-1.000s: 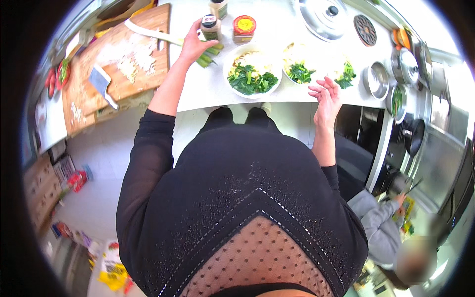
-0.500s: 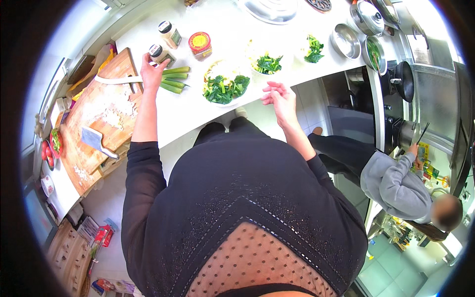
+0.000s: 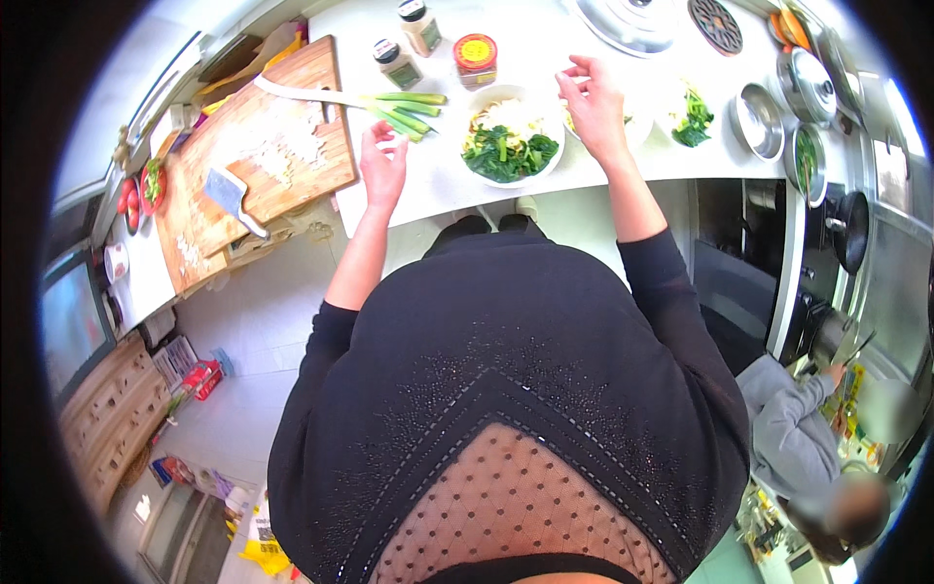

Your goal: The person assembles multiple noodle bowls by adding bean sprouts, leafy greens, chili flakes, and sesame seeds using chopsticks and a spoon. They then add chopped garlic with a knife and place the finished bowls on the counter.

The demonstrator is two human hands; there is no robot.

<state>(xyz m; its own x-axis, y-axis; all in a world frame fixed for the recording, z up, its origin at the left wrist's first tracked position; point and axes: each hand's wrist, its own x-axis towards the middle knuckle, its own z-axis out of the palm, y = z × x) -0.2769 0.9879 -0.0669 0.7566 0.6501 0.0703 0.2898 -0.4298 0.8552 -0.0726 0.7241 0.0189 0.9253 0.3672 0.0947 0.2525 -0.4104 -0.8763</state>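
Overhead kitchen view, person in black top at white counter (image 3: 428, 185): the L hand (image 3: 383, 164), which was on a dark-capped spice jar (image 3: 399, 68) half a sec ago, has let go and dropped back toward the counter edge, fingers loosely bent, nothing seen in it. Jar now stands alone on the counter, just beside a 2nd spice jar (image 3: 420, 29) and L of a red-lidded jar (image 3: 476, 60) — so the seasoning's out of hand for now. R hand (image 3: 595, 105) has come fwd over the middle bowl (image 3: 638, 134), fingers spread and half curled, no item visible; can't tell if it touches the rim. Front white bowl (image 3: 516, 185) sits between the hands w/ dark leafy greens (image 3: 514, 156) and pale bits, type unclear. Spring onion (image 3: 404, 105) lies just beyond the L fingertips, its white end across the cutting board (image 3: 326, 170), near a cleaver (image 3: 228, 193). Hard to make out: R hand and forearm hide much of the middle bowl; glare bleaches the 3rd bowl's outline around its greens (image 3: 693, 122); silver lid (image 3: 632, 34) is cut off at top; co-worker (image 3: 793, 419) at lower R is partly hidden, hands unclear.
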